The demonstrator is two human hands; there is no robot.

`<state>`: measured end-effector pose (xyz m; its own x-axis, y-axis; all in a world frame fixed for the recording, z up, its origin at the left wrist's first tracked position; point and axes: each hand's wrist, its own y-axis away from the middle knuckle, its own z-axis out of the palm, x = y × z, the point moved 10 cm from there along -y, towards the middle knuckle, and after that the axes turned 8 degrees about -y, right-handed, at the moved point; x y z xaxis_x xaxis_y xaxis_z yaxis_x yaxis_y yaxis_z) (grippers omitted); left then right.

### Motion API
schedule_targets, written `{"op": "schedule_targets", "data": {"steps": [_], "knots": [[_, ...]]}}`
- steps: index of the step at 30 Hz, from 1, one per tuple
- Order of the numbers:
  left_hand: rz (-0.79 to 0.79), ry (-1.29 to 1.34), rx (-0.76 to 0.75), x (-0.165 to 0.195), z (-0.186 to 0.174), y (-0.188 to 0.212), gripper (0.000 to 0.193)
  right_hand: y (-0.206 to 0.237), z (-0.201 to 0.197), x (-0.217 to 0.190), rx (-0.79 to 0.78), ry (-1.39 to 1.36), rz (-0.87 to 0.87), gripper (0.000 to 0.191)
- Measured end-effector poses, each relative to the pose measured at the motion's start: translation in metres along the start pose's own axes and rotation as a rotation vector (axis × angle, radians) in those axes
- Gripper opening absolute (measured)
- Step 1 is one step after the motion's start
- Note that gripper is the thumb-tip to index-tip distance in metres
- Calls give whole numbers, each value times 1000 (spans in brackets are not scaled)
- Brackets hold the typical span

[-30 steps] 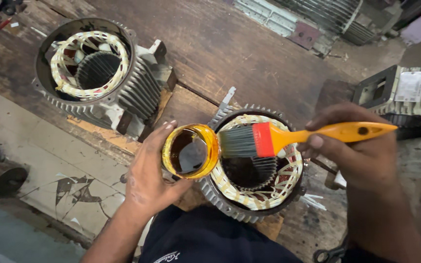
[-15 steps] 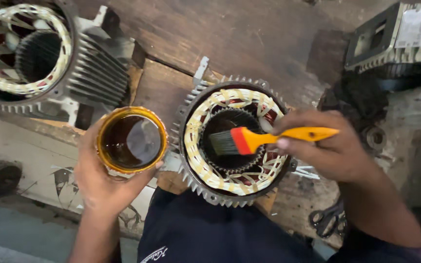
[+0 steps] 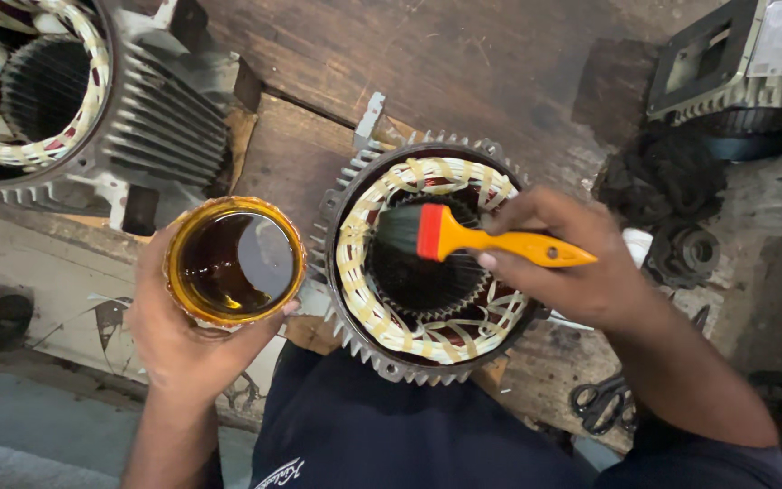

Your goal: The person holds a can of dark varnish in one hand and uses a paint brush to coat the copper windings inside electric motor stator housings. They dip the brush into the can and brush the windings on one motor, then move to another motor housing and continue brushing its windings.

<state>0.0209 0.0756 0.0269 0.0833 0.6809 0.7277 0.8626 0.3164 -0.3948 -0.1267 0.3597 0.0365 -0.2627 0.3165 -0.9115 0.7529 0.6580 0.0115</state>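
- Left hand [image 3: 183,349] wrapped round a cup of dark varnish [image 3: 235,261], held just left of the stator [image 3: 427,258].
- Right hand [image 3: 567,267] gripping an orange-handled brush [image 3: 472,240], bristles over the windings.
- Wooden bench [image 3: 427,54] beneath.

This is a motor repair workshop. Finned metal motor housings with pale bound windings showing inside stand on a worn, stained wooden tabletop [image 3: 463,54]: one stator [image 3: 427,263] in the middle, a second motor housing [image 3: 56,100] at the upper left, a third casing [image 3: 753,54] at the upper right. Black scissors [image 3: 601,403] and greasy dark parts [image 3: 662,186] lie about.
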Motion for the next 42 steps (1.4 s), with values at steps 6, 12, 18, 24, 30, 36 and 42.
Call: {"op": "schedule_targets", "data": {"steps": [6,12,18,24,30,36,42], "knots": [[-18,24,-26,0,0,3,96,5,12,2,-65,29,-1,29],[22,-9,12,5,-8,7,99,9,6,2,67,107,-93,30],[40,29,28,5,-13,15,98,15,11,1,124,174,-16,28],[-14,27,16,3,-19,18,94,16,22,-29,130,287,-221,27],[11,105,27,4,-27,25,93,15,12,-29,223,355,-190,27],[-4,80,21,0,-33,37,92,20,4,-19,279,353,-102,26],[-21,24,26,0,-37,43,90,29,13,-36,287,329,-222,24]]}}
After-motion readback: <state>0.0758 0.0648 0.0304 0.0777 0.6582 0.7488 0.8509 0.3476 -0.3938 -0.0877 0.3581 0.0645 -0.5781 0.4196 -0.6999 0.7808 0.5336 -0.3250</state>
